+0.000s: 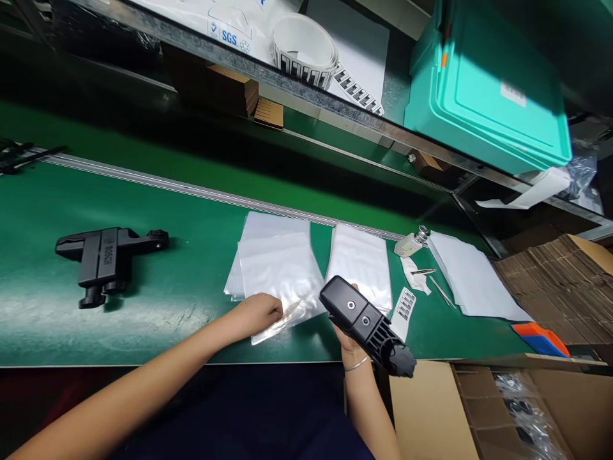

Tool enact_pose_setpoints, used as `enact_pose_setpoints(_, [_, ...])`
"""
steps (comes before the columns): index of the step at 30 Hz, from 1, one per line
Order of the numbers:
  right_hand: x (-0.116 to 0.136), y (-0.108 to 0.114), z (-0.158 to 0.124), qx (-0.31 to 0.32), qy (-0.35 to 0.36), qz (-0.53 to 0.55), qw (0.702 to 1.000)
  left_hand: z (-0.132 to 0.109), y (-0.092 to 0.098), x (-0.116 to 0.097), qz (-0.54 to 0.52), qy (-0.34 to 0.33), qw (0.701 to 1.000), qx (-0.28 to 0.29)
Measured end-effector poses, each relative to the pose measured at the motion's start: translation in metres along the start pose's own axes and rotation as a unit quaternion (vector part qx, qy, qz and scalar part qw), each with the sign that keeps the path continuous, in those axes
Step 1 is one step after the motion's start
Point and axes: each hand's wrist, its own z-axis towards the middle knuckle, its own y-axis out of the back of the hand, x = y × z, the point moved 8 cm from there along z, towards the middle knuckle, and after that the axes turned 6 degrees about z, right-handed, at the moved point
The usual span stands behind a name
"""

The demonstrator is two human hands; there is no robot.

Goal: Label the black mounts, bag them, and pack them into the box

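My right hand is closed around a black plastic part with two screws, held above the near edge of the green mat. My left hand pinches the corner of a clear plastic bag lying on the mat. That bag lies against a stack of clear bags. A second pile of bags lies just beyond the black part. Another black plastic part rests on the mat at the left, apart from both hands.
White sheets, a small glue bottle, tweezers and a barcode label strip lie at the right. Open cardboard boxes stand at lower right. A teal crate and label roll sit on the shelf above.
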Motion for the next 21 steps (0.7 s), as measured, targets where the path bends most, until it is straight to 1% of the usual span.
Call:
enact_pose_setpoints(3, [-0.002, -0.005, -0.001, 0.019, -0.017, 0.074, 0.997, 0.001, 0.001, 0.001, 0.058, 0.023, 0.997, -0.04])
enact_pose_setpoints(5, [-0.004, -0.006, -0.001, 0.031, -0.029, 0.087, 0.995, 0.0, -0.001, -0.002, 0.091, 0.032, 0.994, -0.059])
enact_pose_setpoints(8, [-0.002, -0.007, -0.003, 0.036, -0.027, 0.024, 0.999, 0.002, -0.005, -0.005, 0.081, 0.03, 0.995, -0.059])
enact_pose_setpoints(11, [0.004, -0.014, -0.006, 0.047, -0.024, -0.038, 0.998, 0.005, -0.003, -0.006, 0.047, 0.014, 0.997, -0.059])
enact_pose_setpoints(15, [0.006, -0.029, -0.01, 0.116, -0.062, -0.055, 0.99, 0.007, 0.002, -0.006, 0.024, -0.006, 0.998, -0.055])
enact_pose_setpoints(17, [0.008, -0.026, -0.011, 0.122, -0.056, -0.1, 0.986, 0.004, 0.006, -0.004, 0.04, 0.016, 0.997, -0.07])
enact_pose_setpoints(19, [0.014, -0.016, -0.011, 0.1, -0.028, -0.175, 0.979, -0.001, 0.01, -0.003, 0.069, 0.052, 0.992, -0.095])
enact_pose_setpoints(21, [0.022, -0.006, -0.014, 0.073, 0.01, -0.259, 0.963, -0.008, 0.015, -0.006, 0.089, 0.065, 0.985, -0.134])
